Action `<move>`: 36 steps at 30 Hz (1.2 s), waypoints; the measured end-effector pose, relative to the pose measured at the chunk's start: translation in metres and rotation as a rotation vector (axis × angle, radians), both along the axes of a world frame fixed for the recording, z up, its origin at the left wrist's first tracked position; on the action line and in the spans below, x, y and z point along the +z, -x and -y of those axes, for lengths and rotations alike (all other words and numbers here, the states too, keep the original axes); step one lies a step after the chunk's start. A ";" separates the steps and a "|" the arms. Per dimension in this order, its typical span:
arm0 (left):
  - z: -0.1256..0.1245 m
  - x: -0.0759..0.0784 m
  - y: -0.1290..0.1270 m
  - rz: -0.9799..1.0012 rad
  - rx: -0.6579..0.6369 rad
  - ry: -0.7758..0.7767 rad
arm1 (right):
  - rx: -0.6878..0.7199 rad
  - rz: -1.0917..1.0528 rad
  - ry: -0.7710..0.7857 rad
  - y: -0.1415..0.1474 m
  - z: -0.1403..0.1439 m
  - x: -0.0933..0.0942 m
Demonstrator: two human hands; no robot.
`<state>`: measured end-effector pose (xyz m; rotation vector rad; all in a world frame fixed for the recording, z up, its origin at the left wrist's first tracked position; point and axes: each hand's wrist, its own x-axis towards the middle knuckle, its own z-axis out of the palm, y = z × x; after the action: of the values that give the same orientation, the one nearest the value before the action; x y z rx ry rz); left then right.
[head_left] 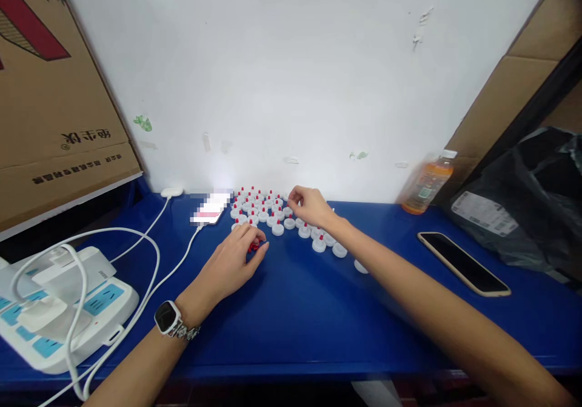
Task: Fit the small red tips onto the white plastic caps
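Several small white round caps with red tips point(261, 208) stand in a cluster at the back of the blue table point(295, 310), near the wall. My left hand point(236, 258), a watch on its wrist, rests on the table just in front of the cluster, fingers curled around small red pieces point(254, 247). My right hand point(311, 205) reaches over the right side of the cluster, its fingertips pinched at one of the caps. More white caps point(339, 249) lie beside and under my right forearm.
A white power strip point(59, 310) with plugs and cables sits at the front left. A lit phone point(210, 208) lies left of the caps, a dark phone point(464, 263) at the right. An orange drink bottle point(427, 184), a black bag point(531, 201) and cardboard boxes point(50, 91) flank the table.
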<state>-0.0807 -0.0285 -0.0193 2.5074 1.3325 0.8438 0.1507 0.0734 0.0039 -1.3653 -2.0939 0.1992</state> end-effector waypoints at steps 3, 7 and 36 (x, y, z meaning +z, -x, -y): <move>0.000 -0.001 -0.004 0.002 -0.025 -0.002 | -0.136 0.204 0.038 -0.012 -0.029 0.005; 0.001 -0.001 -0.006 0.007 -0.040 -0.008 | -0.196 0.322 0.048 -0.004 -0.062 0.001; -0.005 -0.003 0.024 -0.023 0.098 -0.012 | 0.220 -0.115 -0.079 0.056 0.068 -0.046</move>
<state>-0.1049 -0.0234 -0.0227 2.4854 1.4730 0.8473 0.0950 0.0055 -0.0423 -1.0514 -2.1294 0.2760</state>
